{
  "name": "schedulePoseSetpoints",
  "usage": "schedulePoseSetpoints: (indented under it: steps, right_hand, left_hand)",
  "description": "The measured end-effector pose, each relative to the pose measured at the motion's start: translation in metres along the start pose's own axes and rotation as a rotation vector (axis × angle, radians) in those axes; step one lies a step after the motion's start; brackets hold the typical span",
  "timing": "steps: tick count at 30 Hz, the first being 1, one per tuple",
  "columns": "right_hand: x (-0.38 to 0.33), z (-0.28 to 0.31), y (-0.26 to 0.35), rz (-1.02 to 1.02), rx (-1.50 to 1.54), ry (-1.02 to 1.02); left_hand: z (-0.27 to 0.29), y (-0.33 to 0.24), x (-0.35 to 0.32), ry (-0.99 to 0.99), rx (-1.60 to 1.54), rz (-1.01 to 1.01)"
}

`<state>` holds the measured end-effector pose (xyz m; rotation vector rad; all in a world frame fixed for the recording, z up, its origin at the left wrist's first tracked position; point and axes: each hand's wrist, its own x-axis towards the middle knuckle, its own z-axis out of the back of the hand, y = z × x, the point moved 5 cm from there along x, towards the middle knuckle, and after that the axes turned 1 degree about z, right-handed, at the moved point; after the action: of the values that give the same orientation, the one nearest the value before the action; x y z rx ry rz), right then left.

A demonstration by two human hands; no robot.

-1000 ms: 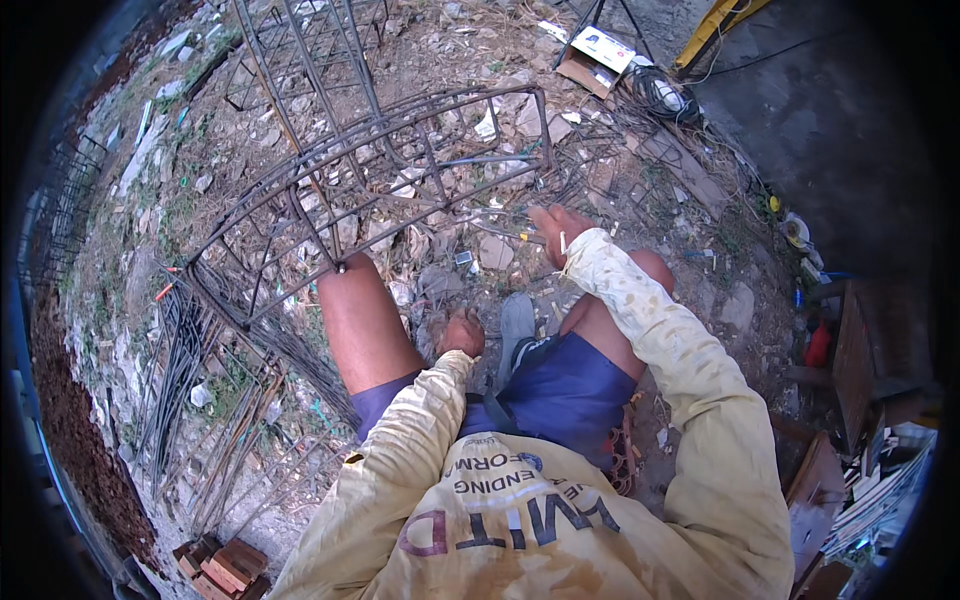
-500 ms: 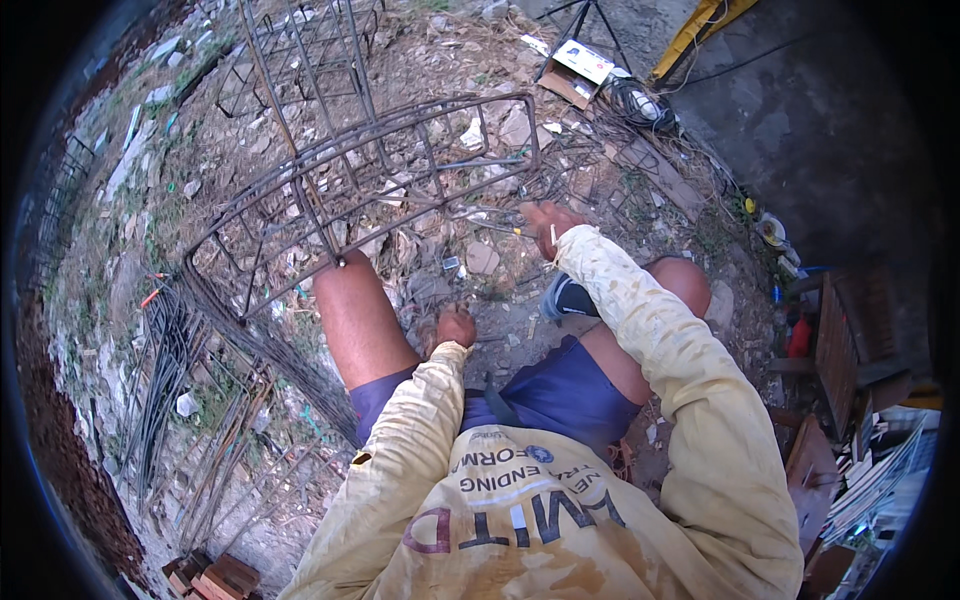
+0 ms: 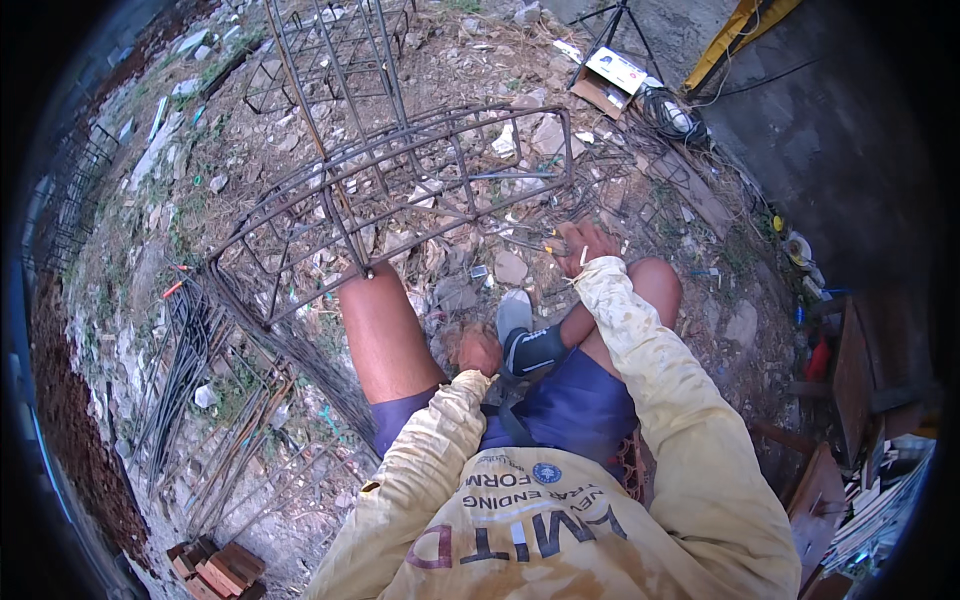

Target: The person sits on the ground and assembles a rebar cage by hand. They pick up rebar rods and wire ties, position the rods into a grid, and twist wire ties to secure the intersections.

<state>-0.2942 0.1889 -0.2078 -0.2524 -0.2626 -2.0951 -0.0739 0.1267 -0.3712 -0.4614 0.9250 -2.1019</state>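
Note:
My right hand [image 3: 587,248] is closed around a thin metal hand tool [image 3: 522,243] with a yellowish spot near my fingers; its exact kind is too small to make out. It hangs over the rubble in front of my right knee. My left hand [image 3: 476,350] hovers low between my thighs, smeared by motion, so its fingers do not show clearly. Ahead to the left, a rebar cage [image 3: 440,215] of tied steel bars lies across my left knee, and long upright bars [image 3: 340,130] rise from it.
Bundled dark steel rods [image 3: 180,350] lie at the left, with bricks [image 3: 220,572] below them. A cardboard box [image 3: 612,75] and coiled black cable [image 3: 668,112] sit at the far right near a tripod [image 3: 618,25]. Wooden boards [image 3: 850,360] stand at the right. Broken stones cover the ground.
The view has shifted, so the cage sits farther right. My right knee and foot have swung inward. Both hands remain in front of me, and the tool stays in my right hand.

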Motion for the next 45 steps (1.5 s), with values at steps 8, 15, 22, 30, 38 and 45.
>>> schedulePoseSetpoints:
  steps: [8, 15, 22, 30, 38, 45]
  right_hand:
    - [-0.009, -0.068, 0.014, -0.093, 0.597, 0.496]
    - [-0.056, -0.109, 0.03, -0.492, 1.299, 1.141]
    - [-0.068, -0.063, 0.057, -0.618, 1.926, 1.515]
    - [-0.042, -0.063, 0.024, -0.244, 1.029, 0.539]
    - [-0.062, -0.115, 0.034, -0.32, 0.652, 0.398]
    - [-0.08, -0.108, 0.065, -0.66, 1.573, 1.141]
  left_hand:
    - [0.02, -0.068, -0.036, 0.719, -0.063, -0.118]
    - [0.106, -0.109, 0.003, 1.101, -0.122, -0.109]
    - [0.094, -0.072, 0.08, 0.66, -0.735, 0.31]
    - [0.033, -0.111, 0.108, 0.164, -0.809, 0.445]
    - [0.037, -0.102, 0.11, 0.063, -0.511, 0.431]
    - [0.086, -0.097, 0.076, 0.297, -0.145, 0.19]
